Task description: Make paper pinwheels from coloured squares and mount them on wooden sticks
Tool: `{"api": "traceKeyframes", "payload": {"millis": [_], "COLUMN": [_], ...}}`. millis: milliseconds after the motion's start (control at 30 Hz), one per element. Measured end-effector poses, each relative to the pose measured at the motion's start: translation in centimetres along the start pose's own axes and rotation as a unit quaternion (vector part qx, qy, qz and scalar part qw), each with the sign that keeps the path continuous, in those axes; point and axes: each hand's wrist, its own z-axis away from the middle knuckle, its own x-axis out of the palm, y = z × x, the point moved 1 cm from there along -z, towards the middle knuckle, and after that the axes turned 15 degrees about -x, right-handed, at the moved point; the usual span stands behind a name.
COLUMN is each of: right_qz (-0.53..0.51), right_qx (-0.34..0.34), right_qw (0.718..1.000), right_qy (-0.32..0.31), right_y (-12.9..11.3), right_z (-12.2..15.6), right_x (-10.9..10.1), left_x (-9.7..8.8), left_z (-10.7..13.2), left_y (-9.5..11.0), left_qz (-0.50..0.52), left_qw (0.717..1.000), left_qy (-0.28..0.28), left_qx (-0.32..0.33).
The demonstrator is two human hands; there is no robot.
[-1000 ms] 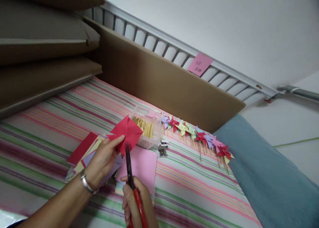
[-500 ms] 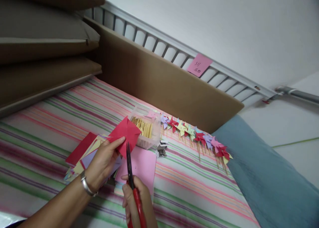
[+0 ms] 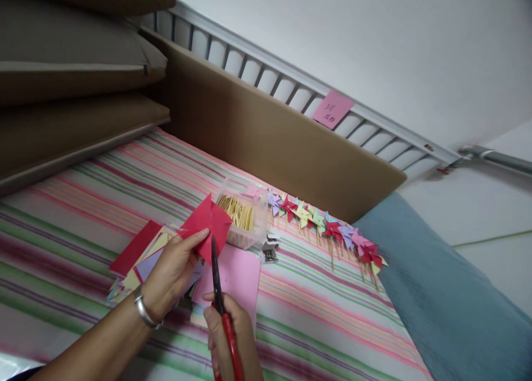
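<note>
A square of red paper (image 3: 202, 221) with slits at its corners is pinched in my left hand (image 3: 177, 262), thumb on top. My right hand (image 3: 233, 328) grips a pair of scissors (image 3: 231, 342) with red handles and dark blades. The blades lie over the lower corner of the paper, their tips near its middle, and look nearly closed. Beneath the paper and my right hand is a pink paper stack (image 3: 236, 275). Beside my left hand lies a pile of coloured paper (image 3: 139, 250), partly covered by it.
A clear plastic box (image 3: 260, 217) holds thin wooden sticks (image 3: 239, 212). Next to it sits a small box of metal pins (image 3: 270, 250). Several paper pinwheels (image 3: 305, 214) line the brown board (image 3: 266, 126). Stacked padded mats (image 3: 78, 81) stand at the left.
The scissor blades have come closer together along the slit at the red paper's lower corner. The paper's right side has shifted slightly left. Both hands stay nearly in place.
</note>
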Motion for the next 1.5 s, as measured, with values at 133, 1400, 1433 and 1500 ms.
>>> {"api": "traceKeyframes", "payload": {"millis": [133, 1400, 1433, 1500], "right_qz": [0.008, -0.120, -0.107, -0.070], "right_qx": [0.000, -0.186, -0.182, -0.172], "right_qw": [1.000, 0.956, 0.960, 0.969], "right_qy": [-0.005, 0.192, 0.182, 0.165], "right_y": [0.1, -0.3, -0.4, -0.5], "right_z": [0.1, -2.0, -2.0, -1.9], "right_x": [0.0, -4.9, -4.8, -4.7], "left_x": [0.1, 0.3, 0.2, 0.1], "left_z": [0.1, 1.3, 1.3, 1.4], "left_y": [0.1, -1.2, -0.8, -0.5], "left_qz": [0.006, -0.241, -0.264, -0.304], "left_qw": [1.000, 0.957, 0.947, 0.926], "left_qy": [0.006, -0.115, -0.132, -0.150], "left_qx": [-0.002, -0.109, -0.129, -0.168]}}
